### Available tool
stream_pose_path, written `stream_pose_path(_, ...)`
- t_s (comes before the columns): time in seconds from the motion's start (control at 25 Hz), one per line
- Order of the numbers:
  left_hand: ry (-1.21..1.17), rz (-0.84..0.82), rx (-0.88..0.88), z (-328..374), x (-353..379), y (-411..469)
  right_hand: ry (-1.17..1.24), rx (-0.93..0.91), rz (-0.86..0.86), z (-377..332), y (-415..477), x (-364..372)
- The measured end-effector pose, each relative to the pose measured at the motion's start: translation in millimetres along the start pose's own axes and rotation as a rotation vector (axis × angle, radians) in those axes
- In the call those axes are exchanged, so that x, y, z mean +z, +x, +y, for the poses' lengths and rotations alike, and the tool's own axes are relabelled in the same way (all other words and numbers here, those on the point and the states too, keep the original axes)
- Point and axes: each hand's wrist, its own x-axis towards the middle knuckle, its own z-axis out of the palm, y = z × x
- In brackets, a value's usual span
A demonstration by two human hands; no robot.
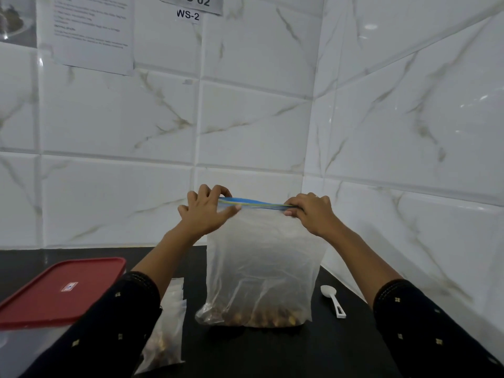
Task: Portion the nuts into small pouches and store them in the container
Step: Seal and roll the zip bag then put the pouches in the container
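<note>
A large clear zip bag stands upright on the black counter, with brown nuts lying in its bottom. Its blue and yellow zip strip runs across the top. My left hand pinches the left end of the strip, and my right hand pinches the right end. Small clear pouches holding nuts lie on the counter at the lower left, partly hidden by my left sleeve. A clear container with a red lid stands at the left edge.
A white plastic spoon lies on the counter to the right of the bag. White marble-look tiled walls close the back and right side, meeting in a corner. Paper sheets are stuck on the back wall at upper left.
</note>
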Motion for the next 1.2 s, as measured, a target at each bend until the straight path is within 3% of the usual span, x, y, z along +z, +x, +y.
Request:
stream_pose_path(0.08, 0.304, 0.016, 0.077, 0, 1, 0, 0.008, 0.038, -0.052, 8, -2, -5)
stream_pose_path(0.16, 0.423, 0.074, 0.172, 5, 0, 1, 0.142, 0.047, -0.153, 15, -5, -11)
stream_pose_path(0.28, 0.426, -0.055, 0.308, 20, -2, 7, 0.475, 0.047, -0.235, 16, -13, -22)
stream_pose_path(0.36, 0.343, -0.227, 0.3, 32, -2, 12, 0.435, 0.032, -0.199, 15, -12, -28)
stream_pose_path(0.44, 0.264, -0.277, 0.299, 38, -5, 17, 0.301, 0.004, -0.146, 13, -9, -35)
stream_pose_path(0.64, 0.198, -0.015, 0.312, 35, -6, 34, 0.145, 0.043, -0.067, 14, 4, -38)
stream_pose_path(0.72, 0.253, -0.046, 0.283, 34, 8, 43, -0.038, 0.081, -0.112, 16, 14, -26)
stream_pose_path(0.8, 0.322, -0.072, 0.236, 33, 25, 58, -0.061, 0.133, -0.134, 18, 28, -10)
stream_pose_path(0.88, 0.311, 0.045, 0.21, 38, 34, 72, 0.028, 0.186, -0.019, 20, 41, -2)
stream_pose_path(1.04, 0.203, 0.443, 0.294, 47, 30, 81, 0.061, 0.087, 0.441, 18, 49, -1)
stream_pose_path(1.12, 0.094, 0.491, 0.3, 42, 31, 69, 0.083, 0.02, 0.507, 15, 42, 2)
stream_pose_path(1.2, -0.012, 0.397, 0.24, 31, 38, 47, 0.176, 0.017, 0.409, 17, 31, 15)
